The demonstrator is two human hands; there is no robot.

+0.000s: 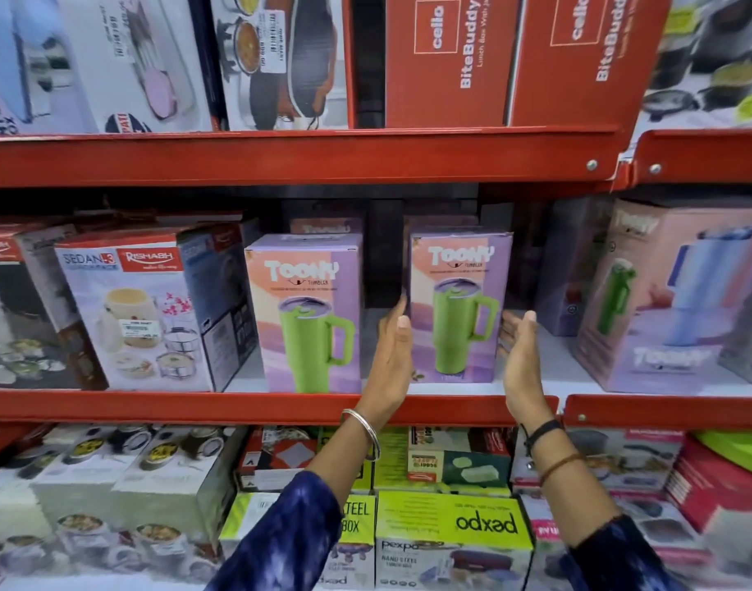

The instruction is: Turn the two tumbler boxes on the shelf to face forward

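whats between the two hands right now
The right Toony box, standing upright on the shelf. The left hand touches its left edge; the right hand is open beside its right edge. Head view.

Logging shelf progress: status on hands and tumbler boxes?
Left hand open, flat against right purple tumbler box; right hand open beside it. Left purple tumbler box faces forward. Nothing blocking.

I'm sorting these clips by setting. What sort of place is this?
Most likely a housewares shop aisle. Red metal shelving is packed with boxed goods: two matching Toony tumbler boxes, Cello lunch box cartons, and a stuck-on price label on a neighbouring box.
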